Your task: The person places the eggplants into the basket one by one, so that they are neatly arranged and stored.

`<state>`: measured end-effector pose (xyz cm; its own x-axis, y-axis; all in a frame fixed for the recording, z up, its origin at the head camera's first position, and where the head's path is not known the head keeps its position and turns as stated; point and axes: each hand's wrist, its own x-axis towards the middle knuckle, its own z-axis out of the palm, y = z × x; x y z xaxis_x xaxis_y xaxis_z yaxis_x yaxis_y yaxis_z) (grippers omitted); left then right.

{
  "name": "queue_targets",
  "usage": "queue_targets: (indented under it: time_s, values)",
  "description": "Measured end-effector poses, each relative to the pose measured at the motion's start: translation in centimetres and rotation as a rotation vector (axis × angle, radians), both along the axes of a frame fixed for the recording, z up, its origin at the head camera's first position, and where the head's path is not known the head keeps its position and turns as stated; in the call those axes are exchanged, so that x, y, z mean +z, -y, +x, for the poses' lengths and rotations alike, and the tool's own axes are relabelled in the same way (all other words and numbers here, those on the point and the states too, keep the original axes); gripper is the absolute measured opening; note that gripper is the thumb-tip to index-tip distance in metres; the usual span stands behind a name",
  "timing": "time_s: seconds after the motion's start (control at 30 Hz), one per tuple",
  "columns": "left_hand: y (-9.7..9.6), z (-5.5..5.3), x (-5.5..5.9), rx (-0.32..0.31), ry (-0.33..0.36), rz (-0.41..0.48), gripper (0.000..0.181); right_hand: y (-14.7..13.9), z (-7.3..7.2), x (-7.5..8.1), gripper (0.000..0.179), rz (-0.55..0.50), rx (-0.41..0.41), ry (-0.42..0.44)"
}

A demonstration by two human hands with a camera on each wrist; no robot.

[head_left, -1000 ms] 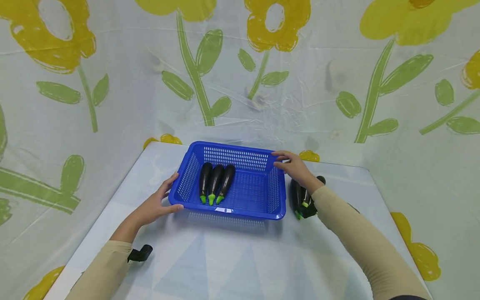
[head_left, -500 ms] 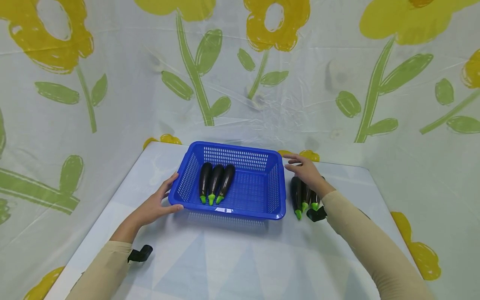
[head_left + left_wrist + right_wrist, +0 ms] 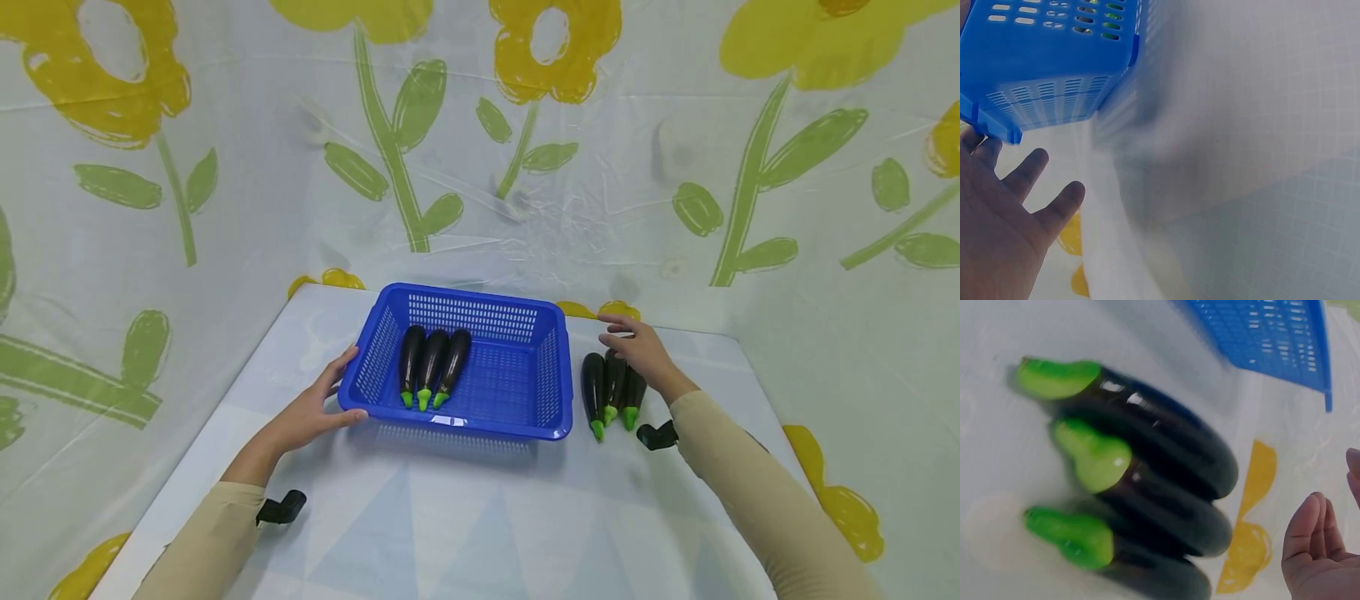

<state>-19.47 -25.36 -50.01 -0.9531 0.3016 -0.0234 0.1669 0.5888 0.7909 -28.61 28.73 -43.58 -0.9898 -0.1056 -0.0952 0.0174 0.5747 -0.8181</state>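
Head view: a blue basket stands near the far edge of the tabletop, left of its middle, with three eggplants lying along its left half. The left hand is at the basket's near left corner, its grip wide, thumb and some fingertips against the rim. The right hand hovers above the far ends of three loose eggplants, which lie between the basket and the tabletop's right edge. Its grip is moderately wide and holds nothing. The step in hand looks to be a reach for the loose eggplants while the left hand steadies the basket. Grasping one would probably call for lowering the thumb and fingers to either side of a single body, then lifting it clear of the basket's right rim. Inside, the right half gives room; the near edge of the tabletop offers a broad bare stretch, while the far edge and the flowered sheet behind leave little.

Left wrist view: two fingertips meet the basket's rim; the others are spread apart in the air.

Right wrist view: the loose eggplants lie close together, green caps away from the fingers. The basket corner is near, so a sideways carry needs height.
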Motion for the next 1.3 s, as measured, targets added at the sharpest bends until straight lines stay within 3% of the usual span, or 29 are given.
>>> queue_targets:
  time_s: [0.2,0.57,0.93,1.3]
  values:
    - [0.0,0.0,0.1,-0.012,-0.009,0.010,0.108,-2.0,0.7,-0.9,0.052,0.084,-0.019,-0.019]
    - [-0.1,0.0,0.4,-0.015,-0.016,0.006,0.107,-5.1,1.6,-2.6,0.056,0.120,-0.096,0.029]
    - [-0.1,0.1,0.3,-0.015,-0.010,0.011,0.107,-5.6,1.8,-4.1,0.059,0.109,-0.119,0.064]
    - [-0.2,0.0,0.3,-0.010,-0.007,0.011,0.108,-5.7,1.9,-5.3,0.065,0.077,-0.161,0.185]
